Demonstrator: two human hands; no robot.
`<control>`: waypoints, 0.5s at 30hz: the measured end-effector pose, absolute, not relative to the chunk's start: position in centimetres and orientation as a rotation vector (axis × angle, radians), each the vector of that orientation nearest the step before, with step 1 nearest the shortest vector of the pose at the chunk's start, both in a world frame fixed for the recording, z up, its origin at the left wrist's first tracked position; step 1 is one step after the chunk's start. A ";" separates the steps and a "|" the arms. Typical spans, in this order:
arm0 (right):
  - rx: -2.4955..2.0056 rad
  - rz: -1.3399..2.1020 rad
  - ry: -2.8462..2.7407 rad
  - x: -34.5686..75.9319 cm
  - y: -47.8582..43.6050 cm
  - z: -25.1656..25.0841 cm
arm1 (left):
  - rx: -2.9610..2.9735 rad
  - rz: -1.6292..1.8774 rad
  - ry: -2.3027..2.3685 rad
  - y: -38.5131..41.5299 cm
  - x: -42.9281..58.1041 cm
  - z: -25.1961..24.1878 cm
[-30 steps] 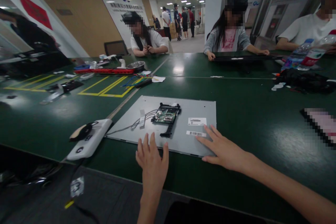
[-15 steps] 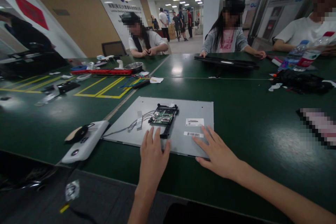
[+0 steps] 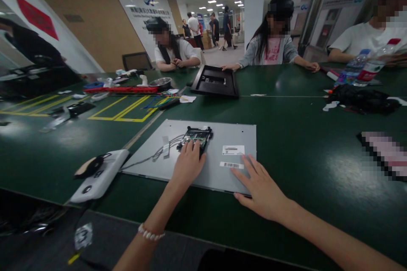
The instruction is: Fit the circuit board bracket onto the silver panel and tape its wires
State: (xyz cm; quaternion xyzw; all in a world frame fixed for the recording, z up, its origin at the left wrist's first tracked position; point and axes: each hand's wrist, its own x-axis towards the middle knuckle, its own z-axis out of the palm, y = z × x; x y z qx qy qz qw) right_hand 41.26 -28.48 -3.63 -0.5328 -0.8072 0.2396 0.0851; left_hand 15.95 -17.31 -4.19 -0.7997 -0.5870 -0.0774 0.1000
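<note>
A flat grey metal panel (image 3: 216, 178), which looks like the back of a display, lies on the green table before me. On it sits a black bracket (image 3: 208, 133) holding a green circuit board (image 3: 190, 139), with grey cables (image 3: 170, 146) taped down to its left. My left hand (image 3: 190, 163) reaches over the near part of the board, fingers stretched out and thumb at the bracket's right side; its fingertips partly cover the board. Spread flat, my right hand (image 3: 262, 186) rests at the panel's near right corner, beside a barcode label (image 3: 232, 165).
A white device (image 3: 98, 178) with a dark pouch-like item on top stands left of the panel. Across the table a co-worker's hand (image 3: 231, 67) touches a black frame (image 3: 203, 89). A phone (image 3: 384, 152) lies at right, with bottles (image 3: 352, 67) behind.
My left hand has moved forward, from the panel's near edge onto the circuit board. My right hand stays put. The co-worker's black frame has shifted left and now stands tilted.
</note>
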 end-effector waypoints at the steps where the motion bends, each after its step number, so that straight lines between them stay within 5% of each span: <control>1: -1.592 0.722 -2.408 41.3 -28.5 -3.6 | -2.361 -0.219 -1.737 -16.8 15.9 -4.1; 15: -1.596 0.757 -2.414 41.4 -28.4 -3.1 | -2.228 -0.269 -1.942 -10.7 15.6 -3.8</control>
